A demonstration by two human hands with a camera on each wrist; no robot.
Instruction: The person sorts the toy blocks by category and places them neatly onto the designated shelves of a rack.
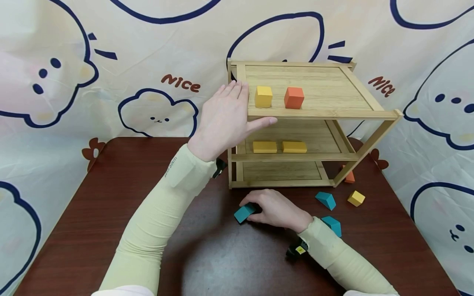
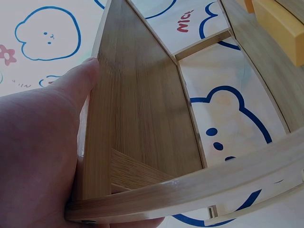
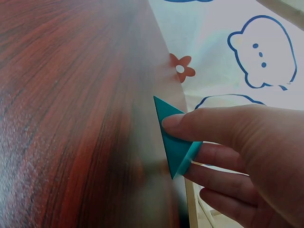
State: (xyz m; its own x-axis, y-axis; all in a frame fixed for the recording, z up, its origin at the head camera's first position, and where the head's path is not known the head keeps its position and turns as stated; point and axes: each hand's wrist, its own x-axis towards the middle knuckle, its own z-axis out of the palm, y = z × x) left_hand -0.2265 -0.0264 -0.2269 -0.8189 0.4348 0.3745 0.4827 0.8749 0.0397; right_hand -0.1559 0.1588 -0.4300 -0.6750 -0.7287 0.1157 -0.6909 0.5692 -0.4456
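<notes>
Looks about half shelved: two cubes [image 1: 263, 97], two yellow blocks [image 1: 264, 147] on rack [image 1: 322, 82], four loose pieces [image 1: 356, 198] toward worktop's [image 1: 92, 213] right edge, teal block [image 1: 243, 213] pinched in right hand [image 1: 277, 209] before rack's front-left corner, left hand [image 1: 224, 117] straight-fingered against its top-left edge.

Held teal block [image 1: 244, 213] partly behind fingers [image 1: 253, 197]

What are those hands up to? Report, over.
Left hand against wooden rack, upper left side. Right hand pinching teal triangular block. Possible obstacle: loose teal block beside right sleeve.
</notes>
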